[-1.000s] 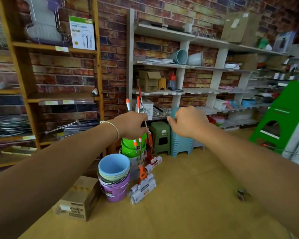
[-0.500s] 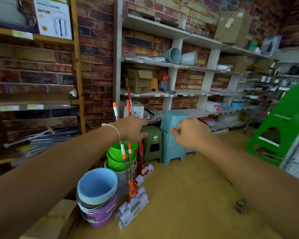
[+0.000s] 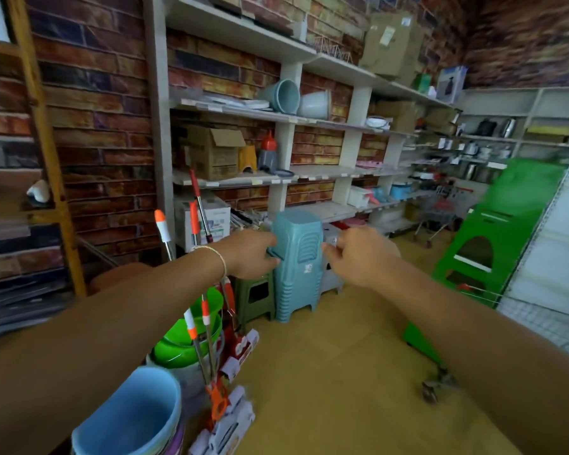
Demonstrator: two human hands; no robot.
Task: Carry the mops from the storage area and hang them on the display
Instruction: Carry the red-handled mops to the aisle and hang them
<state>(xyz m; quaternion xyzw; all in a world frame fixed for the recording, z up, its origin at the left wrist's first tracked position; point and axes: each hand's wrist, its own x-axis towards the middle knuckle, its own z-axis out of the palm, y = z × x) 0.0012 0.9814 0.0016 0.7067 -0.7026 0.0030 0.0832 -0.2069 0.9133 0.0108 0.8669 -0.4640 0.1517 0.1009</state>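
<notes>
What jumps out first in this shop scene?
Two bare arms reach forward, the left hand and right hand flanking a tall stack of pale blue stools at centre. Lower left, orange-and-white mops lean by bright green basins and a light blue bucket.

brick wall [image 3: 105, 126], white shelving [image 3: 286, 116], tan floor [image 3: 335, 372].

The mops [image 3: 207, 326] are seen at about 7 o'clock, standing nearly upright in a bunch on the floor. Thin silver poles with orange and white grips are seen. White sponge heads [image 3: 225, 428] with an orange clamp are rested on the floor at the bottom.
</notes>
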